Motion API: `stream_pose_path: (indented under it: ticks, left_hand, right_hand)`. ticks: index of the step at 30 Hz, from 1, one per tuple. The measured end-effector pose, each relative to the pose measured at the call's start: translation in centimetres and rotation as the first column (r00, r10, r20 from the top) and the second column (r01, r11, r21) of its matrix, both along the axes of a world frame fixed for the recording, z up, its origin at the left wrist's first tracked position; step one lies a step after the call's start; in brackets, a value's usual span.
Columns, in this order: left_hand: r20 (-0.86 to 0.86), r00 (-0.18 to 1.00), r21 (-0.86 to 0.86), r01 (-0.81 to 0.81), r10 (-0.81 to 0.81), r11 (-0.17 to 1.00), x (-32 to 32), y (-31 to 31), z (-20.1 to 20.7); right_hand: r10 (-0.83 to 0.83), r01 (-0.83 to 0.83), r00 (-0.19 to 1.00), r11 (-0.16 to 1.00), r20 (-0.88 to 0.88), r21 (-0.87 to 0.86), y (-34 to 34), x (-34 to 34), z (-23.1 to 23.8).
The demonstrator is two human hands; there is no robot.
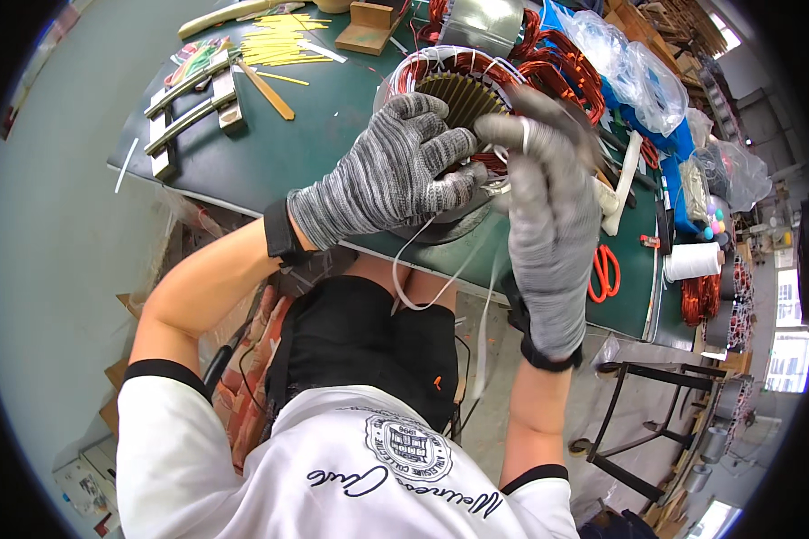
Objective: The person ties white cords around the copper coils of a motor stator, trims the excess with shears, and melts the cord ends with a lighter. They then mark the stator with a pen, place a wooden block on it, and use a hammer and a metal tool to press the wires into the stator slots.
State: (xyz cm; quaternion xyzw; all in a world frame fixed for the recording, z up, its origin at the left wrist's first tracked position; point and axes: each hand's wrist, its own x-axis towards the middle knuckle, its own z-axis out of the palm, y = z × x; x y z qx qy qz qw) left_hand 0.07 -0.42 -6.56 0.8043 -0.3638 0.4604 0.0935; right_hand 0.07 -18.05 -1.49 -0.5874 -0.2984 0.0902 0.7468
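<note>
Zero chance I can tell what either grip holds, with the left hand [382, 166] curled at the near rim of the wound stator [463, 97] on the bench [283, 157] and the right hand [555, 225] blurred, but I'd keep that dangling white cord [395, 269] snug and untwisted.

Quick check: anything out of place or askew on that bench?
Slightly: a thin white strip sticks out over the edge of the green table near its left corner, where it could get knocked off. The yellow strips also lie splayed, not squared up.
</note>
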Motion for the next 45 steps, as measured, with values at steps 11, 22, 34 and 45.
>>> stream_pose_path:
  ticks: [11, 22, 34, 45]
  left_hand:
    - [-0.217, 0.976, -0.070, -0.034, 0.018, 0.997, -1.8, -0.3, 0.0]
    - [-0.413, 0.888, 0.005, -0.222, 0.204, 0.975, -1.6, -1.8, 2.5]
    - [-0.495, 0.867, 0.163, 0.042, 0.045, 0.986, -0.1, 0.9, 5.5]
    - [-0.613, 0.789, 0.234, 0.157, 0.020, 0.960, 1.8, 1.6, 5.9]
  right_hand:
    - [-0.448, 0.441, 0.881, 0.894, 0.151, 0.079, 1.9, -3.3, -11.2]
    - [-0.354, 0.466, 0.880, 0.774, 0.316, -0.430, -9.2, -8.4, -8.6]
    - [-0.115, 0.086, 0.993, 0.703, 0.006, -0.706, -16.5, -16.9, -10.5]
    - [-0.570, 0.760, 0.532, 0.648, 0.626, -0.055, 1.5, -1.0, -6.7]
